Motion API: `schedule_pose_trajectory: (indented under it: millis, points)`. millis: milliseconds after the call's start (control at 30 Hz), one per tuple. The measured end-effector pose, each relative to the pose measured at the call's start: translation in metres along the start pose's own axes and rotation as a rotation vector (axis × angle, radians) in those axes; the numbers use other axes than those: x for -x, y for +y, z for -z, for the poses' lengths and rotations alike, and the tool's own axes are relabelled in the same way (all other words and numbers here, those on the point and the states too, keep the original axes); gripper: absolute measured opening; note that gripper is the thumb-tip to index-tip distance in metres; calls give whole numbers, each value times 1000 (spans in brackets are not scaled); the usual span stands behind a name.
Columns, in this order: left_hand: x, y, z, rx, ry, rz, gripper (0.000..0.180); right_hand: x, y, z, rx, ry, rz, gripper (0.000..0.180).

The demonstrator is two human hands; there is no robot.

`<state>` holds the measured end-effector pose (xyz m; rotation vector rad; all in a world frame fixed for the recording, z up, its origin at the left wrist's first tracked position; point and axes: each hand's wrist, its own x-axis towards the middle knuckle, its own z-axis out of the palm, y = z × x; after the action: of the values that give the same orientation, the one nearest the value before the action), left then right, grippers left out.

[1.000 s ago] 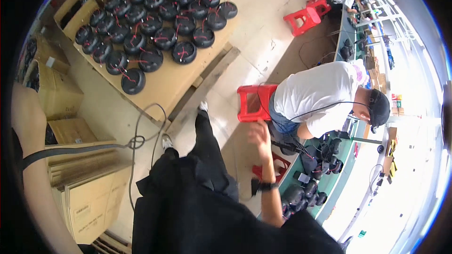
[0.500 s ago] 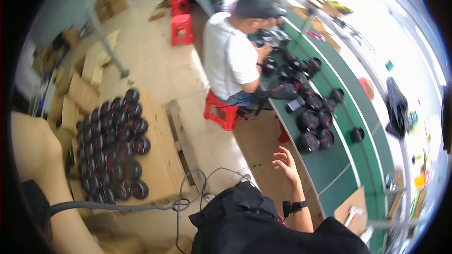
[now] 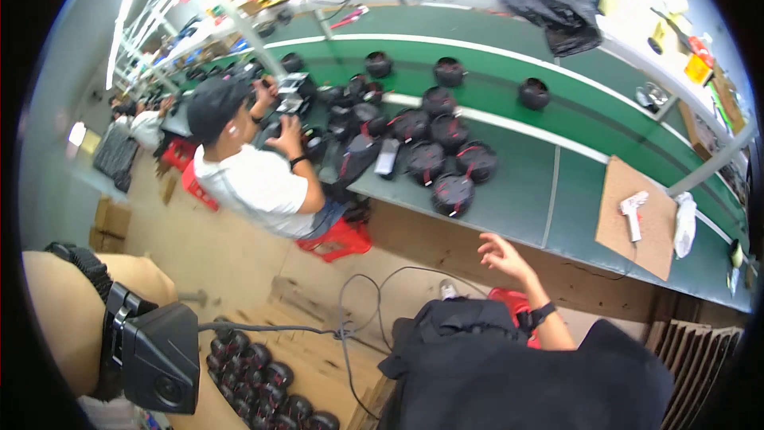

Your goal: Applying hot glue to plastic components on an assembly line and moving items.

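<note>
My right hand (image 3: 508, 258) hangs in the air just off the near edge of the green-topped workbench (image 3: 525, 199), fingers spread and holding nothing. A black band circles its wrist. The closest things to it are several round black housings with red marks (image 3: 454, 194), clustered on the bench. My left arm (image 3: 60, 326) is bent up at the left rim, with a black box-shaped camera (image 3: 163, 358) strapped to it. The left hand itself does not show. From that camera a grey cable (image 3: 270, 326) runs across in front of me.
At the left a co-worker (image 3: 255, 183) sits on a red stool (image 3: 338, 240), hands at a dark device. A white heat-gun-like tool (image 3: 633, 211) lies on a brown board (image 3: 649, 247) to the right. More black housings (image 3: 263, 382) stand on cardboard low down. A black plastic bag (image 3: 549, 4) hangs above.
My view has swung right toward the bench, so the bench now spans the picture and the cardboard with housings has dropped to the lower edge. My right hand stays open and empty.
</note>
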<state>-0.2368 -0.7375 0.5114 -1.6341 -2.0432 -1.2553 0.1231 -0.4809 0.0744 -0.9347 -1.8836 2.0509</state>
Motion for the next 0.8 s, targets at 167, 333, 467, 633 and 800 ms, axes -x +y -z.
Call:
schedule_pose_trajectory:
  millis: [167,333,467,633,800]
  points:
    - [-69,0,-120,230,-148,-113,31,56,19,24,-119,313,-69,56]
    - [-93,-5,-207,393,-379,-93,31,79,28,67,-166,438,-24,51]
    - [-107,-7,-263,483,-495,-92,31,63,-21,100,-66,416,-108,50]
    - [-165,-3,-340,596,-516,-221,31,69,-22,124,-29,581,-54,49]
    - [-190,22,-397,689,-590,-282,32,103,-36,129,-79,674,-85,47]
